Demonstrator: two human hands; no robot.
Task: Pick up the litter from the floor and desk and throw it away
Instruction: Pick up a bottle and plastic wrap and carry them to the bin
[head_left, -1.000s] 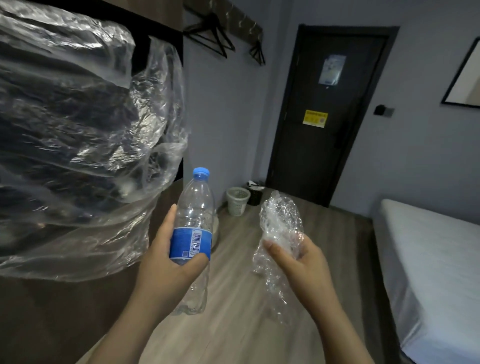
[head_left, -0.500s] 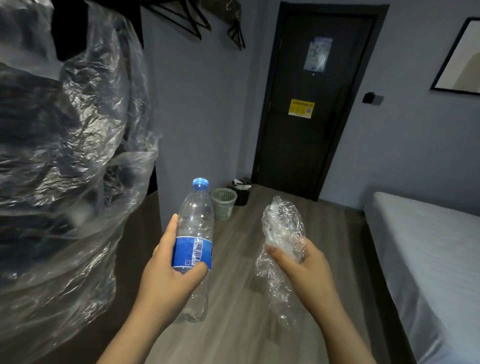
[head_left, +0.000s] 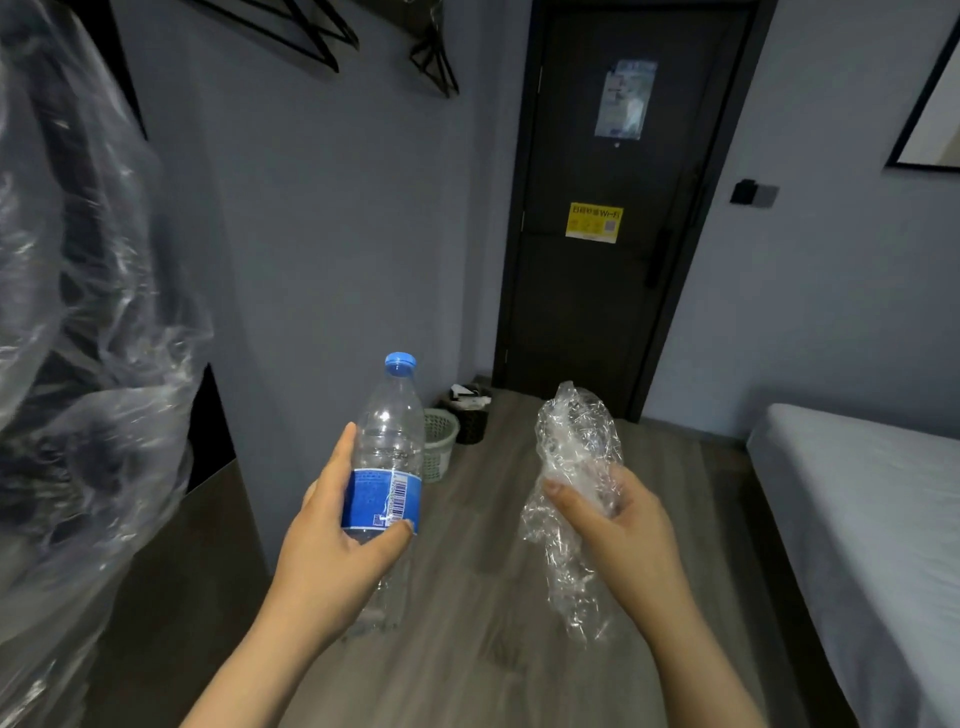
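You're closing on the door (head_left: 597, 312): the plastic sheeting (head_left: 78, 364) is sliding off to your left, and the door is filling more of the view than a second ago. The pale basket (head_left: 441, 447) and dark bin (head_left: 470, 421) are sitting on the floor (head_left: 493, 571) beside it, getting nearer but not yet in reach. Your left hand (head_left: 332, 561) is wrapping fingers and thumb round the bottle (head_left: 389, 441), upright, cap on. Your right hand (head_left: 623, 530) is clutching the crumpled wrap (head_left: 576, 431). Neither grip is changing. I'm reading this as the carry phase, with the drop pending.
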